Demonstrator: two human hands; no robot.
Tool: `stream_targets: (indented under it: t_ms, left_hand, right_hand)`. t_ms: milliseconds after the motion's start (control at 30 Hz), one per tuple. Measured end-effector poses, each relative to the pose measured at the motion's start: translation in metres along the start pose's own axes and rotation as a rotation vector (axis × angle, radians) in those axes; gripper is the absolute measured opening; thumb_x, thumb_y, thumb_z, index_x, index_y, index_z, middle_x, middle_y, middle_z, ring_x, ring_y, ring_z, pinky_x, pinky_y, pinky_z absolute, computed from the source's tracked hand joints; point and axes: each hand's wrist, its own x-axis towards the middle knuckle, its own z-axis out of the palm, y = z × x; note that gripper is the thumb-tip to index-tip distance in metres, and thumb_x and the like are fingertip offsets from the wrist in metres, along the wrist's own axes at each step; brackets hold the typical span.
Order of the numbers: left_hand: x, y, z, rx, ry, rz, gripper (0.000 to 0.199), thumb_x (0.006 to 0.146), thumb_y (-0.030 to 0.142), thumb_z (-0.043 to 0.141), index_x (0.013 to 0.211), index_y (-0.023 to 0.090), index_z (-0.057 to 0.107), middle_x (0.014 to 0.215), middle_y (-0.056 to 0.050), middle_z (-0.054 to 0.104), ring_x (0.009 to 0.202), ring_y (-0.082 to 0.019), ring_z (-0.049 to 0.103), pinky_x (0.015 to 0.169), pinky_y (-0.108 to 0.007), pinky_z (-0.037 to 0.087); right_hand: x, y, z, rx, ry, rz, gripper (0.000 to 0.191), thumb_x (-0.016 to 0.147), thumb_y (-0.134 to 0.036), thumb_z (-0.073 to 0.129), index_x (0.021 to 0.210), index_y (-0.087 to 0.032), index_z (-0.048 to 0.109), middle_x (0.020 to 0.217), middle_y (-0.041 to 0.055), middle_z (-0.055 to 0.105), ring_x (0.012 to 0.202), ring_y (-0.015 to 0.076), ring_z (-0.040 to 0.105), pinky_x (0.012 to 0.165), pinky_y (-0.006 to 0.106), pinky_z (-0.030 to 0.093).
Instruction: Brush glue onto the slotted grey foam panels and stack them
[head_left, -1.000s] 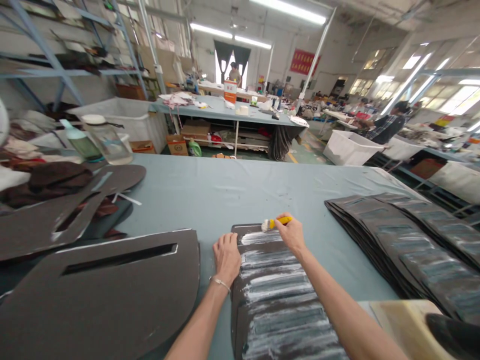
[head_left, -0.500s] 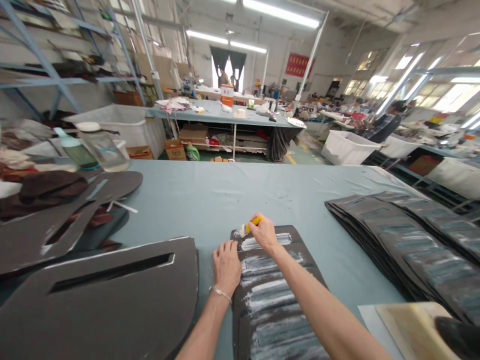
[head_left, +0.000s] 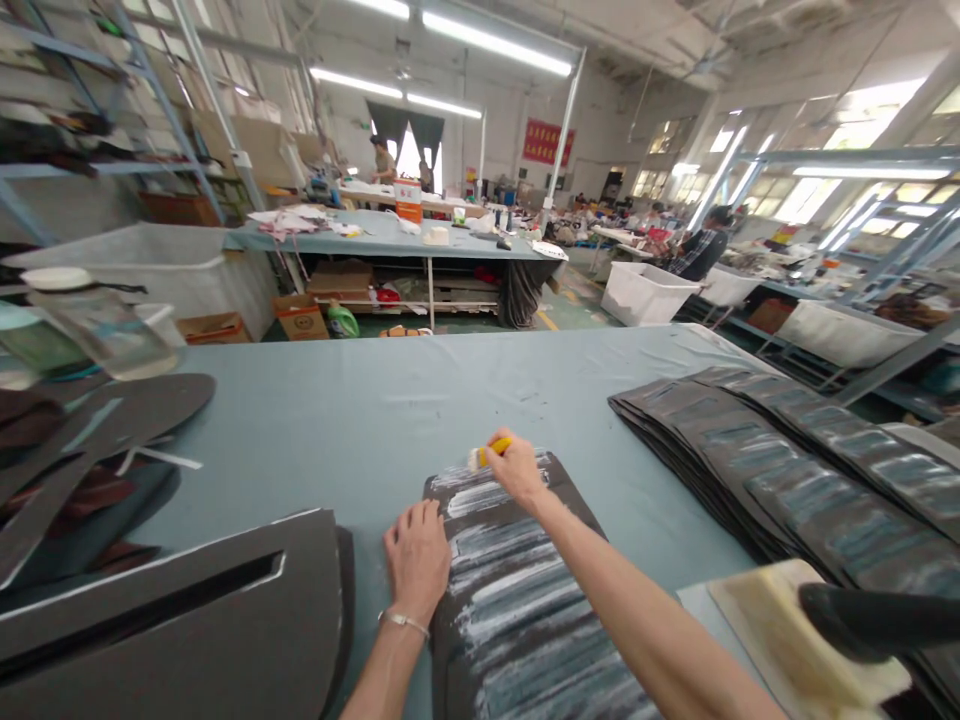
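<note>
My right hand (head_left: 517,472) grips a yellow-handled brush (head_left: 487,452), its pale bristles against the far end of a dark foam sheet (head_left: 517,610). That sheet lies on the table and carries streaks of white paste across its surface. My left hand (head_left: 418,560) rests flat, fingers together, at the sheet's near left edge, with a thin bracelet on the wrist. The brush's bristle tips are partly hidden by white paste.
A stack of dark panels (head_left: 780,470) lies to the right on the blue-grey table (head_left: 375,390). Dark cut-out pieces (head_left: 165,590) lie on the left, with a glass jar (head_left: 97,330) behind them. A cream board (head_left: 787,640) sits at the near right. A co-worker (head_left: 701,255) stands among white bins.
The brush has moved left along the sheet's far end. My view has swung, shifting the whole scene left in the frame. My left hand stays flat at the sheet's edge.
</note>
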Motion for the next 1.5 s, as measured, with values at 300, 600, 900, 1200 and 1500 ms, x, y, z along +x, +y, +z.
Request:
stream_targets:
  t_ms: [300,600,900,1200,1500]
  left_hand:
    - [0.001,0.000,0.004,-0.059,0.014,-0.042,0.032,0.091,0.024,0.034,0.114,0.022,0.055,0.117,-0.008,0.058,0.110,-0.024,0.047,0.089,-0.040,0.033]
    - [-0.020,-0.008,-0.010,-0.230,0.024,-0.066,0.030,0.091,0.024,0.032,0.112,0.023,0.054,0.117,-0.006,0.059,0.110,-0.019,0.049,0.095,-0.037,0.031]
    - [-0.035,0.000,-0.012,-0.161,0.003,-0.028,0.032,0.091,0.018,0.032,0.106,0.025,0.060,0.116,-0.005,0.062,0.108,-0.019,0.050,0.093,-0.039,0.028]
    - [-0.037,-0.003,-0.003,-0.223,0.063,-0.037,0.030,0.090,0.020,0.035,0.107,0.025,0.059,0.115,-0.005,0.062,0.110,-0.021,0.049,0.094,-0.041,0.028]
    - [-0.047,-0.008,-0.011,-0.284,0.021,-0.006,0.030,0.091,0.023,0.033,0.107,0.024,0.058,0.115,-0.005,0.061,0.109,-0.019,0.051,0.094,-0.039,0.031]
  right_hand:
    - [0.011,0.080,-0.064,-0.179,0.168,0.326,0.016,0.070,-0.023,0.048,0.076,-0.019,0.062,0.062,0.0003,0.057,0.060,0.0133,0.048,0.058,0.022,0.031]
    - [-0.041,-0.005,-0.010,0.206,-0.035,0.047,0.019,0.074,-0.032,0.049,0.077,-0.020,0.063,0.054,-0.0043,0.051,0.051,0.0112,0.045,0.053,0.020,0.033]
    - [-0.054,-0.030,0.012,-0.017,-0.019,-0.026,0.014,0.076,-0.023,0.049,0.080,-0.023,0.062,0.072,-0.0007,0.063,0.067,0.0131,0.053,0.063,0.021,0.033]
    - [-0.030,0.073,-0.077,-0.213,0.130,0.273,0.015,0.070,-0.026,0.050,0.074,-0.021,0.063,0.059,-0.0010,0.056,0.058,0.0134,0.049,0.057,0.022,0.031]
    - [-0.070,-0.035,-0.005,0.240,-0.049,0.008,0.017,0.073,-0.031,0.051,0.076,-0.021,0.065,0.058,-0.0034,0.057,0.053,0.0112,0.049,0.055,0.020,0.036]
